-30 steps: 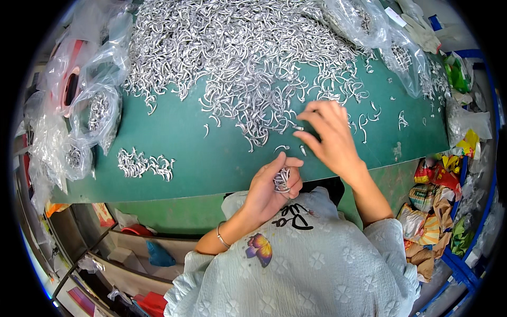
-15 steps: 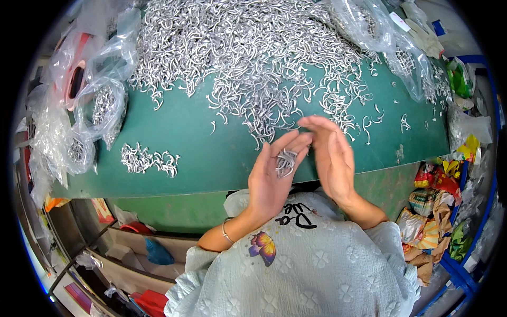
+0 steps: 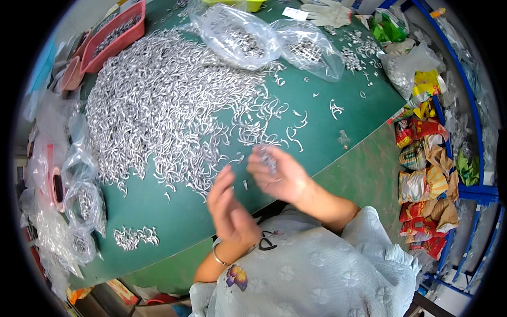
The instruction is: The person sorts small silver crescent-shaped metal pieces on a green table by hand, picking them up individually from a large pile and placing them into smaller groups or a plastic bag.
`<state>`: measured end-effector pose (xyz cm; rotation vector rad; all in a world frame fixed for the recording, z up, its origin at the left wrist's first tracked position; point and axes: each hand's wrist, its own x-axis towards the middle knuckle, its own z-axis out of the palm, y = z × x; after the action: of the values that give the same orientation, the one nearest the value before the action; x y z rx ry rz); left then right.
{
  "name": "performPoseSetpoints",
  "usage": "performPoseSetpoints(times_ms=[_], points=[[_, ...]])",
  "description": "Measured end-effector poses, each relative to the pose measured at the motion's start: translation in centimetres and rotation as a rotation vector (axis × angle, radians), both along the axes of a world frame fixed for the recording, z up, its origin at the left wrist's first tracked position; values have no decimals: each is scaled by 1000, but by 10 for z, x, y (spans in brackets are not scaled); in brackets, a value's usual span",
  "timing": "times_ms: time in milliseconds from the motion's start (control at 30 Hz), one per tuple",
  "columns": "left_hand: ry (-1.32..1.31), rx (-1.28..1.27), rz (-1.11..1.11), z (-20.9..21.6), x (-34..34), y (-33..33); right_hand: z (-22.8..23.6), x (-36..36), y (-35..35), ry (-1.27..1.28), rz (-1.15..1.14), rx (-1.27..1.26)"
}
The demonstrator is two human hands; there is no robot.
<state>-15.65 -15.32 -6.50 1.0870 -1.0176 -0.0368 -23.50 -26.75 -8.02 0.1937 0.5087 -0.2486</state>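
Note:
Several curved silvery metal pieces (image 3: 268,159) rest in the cupped fingers of my right hand (image 3: 288,177), above the near edge of the green table (image 3: 185,222). To its left, my left hand (image 3: 228,208) is lifted with its fingers stretched out and somewhat blurred; no piece shows in it. Beyond both hands spreads a large heap of the same curved metal pieces (image 3: 158,100), thinning into loose ones on its right side. A small separate cluster of pieces (image 3: 136,238) lies at the near left of the table.
Clear plastic bags with metal parts (image 3: 240,39) lie at the far side. A red basket (image 3: 96,62) of parts stands far left, and crumpled plastic bags (image 3: 50,232) crowd the left edge. Right of the table are colourful packages (image 3: 414,185) beside a blue rack (image 3: 470,79).
Metal pieces lay in my left palm earlier; now my right hand holds pieces and the left shows none. My hands have moved apart, and the view has swung to the right.

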Motion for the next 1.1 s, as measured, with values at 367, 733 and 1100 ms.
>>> performPoseSetpoints(times_ms=[367,733,1100], points=[[-99,681,182,-9,38,41,-7,-109,-182,1696,-116,-2408],[-450,802,-92,-6,17,26,32,-89,-110,1292,43,-2583],[-425,790,92,-21,26,19,9,-59,-46,1096,360,-2471]])
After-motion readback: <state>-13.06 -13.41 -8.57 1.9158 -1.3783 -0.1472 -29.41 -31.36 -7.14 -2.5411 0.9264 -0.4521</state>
